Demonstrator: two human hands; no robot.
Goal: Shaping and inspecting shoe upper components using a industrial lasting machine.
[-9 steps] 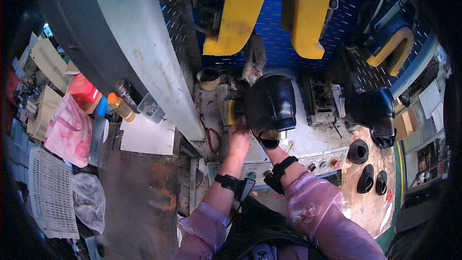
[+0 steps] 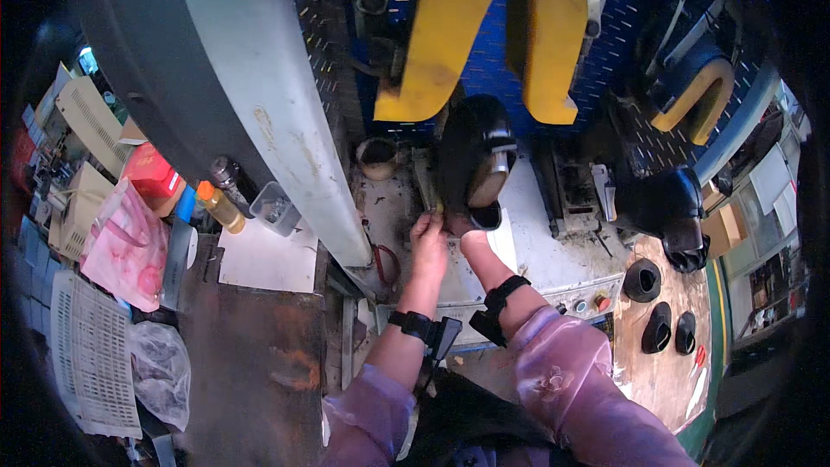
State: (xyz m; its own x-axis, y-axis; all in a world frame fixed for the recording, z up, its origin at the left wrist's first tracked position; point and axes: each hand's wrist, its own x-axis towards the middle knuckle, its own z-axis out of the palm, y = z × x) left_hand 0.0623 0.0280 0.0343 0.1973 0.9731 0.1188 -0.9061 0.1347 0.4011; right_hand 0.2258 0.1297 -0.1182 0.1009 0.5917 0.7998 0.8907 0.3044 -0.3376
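Observation:
A glossy black shoe upper stands tilted over the workbench in front of me, with a tan and metallic plate showing on its near side. My left hand is just left of its lower end. The fingers are curled together at the foot of a narrow upright machine part; what they pinch is too small to make out. My right hand reaches up under the upper's lower opening. Its fingers are hidden behind the black material, so their grip does not show. Both wrists wear black straps.
A yellow U-shaped machine part hangs above the upper. Another black upper sits on the right station. Several dark pieces, including one round piece, lie on the wooden board. A grey post rises at left. Control buttons line the bench front.
The shoe upper has turned and tipped away from me, showing more of its plate. My left hand stays beside it, and a small yellow piece near its fingers is mostly out of sight now.

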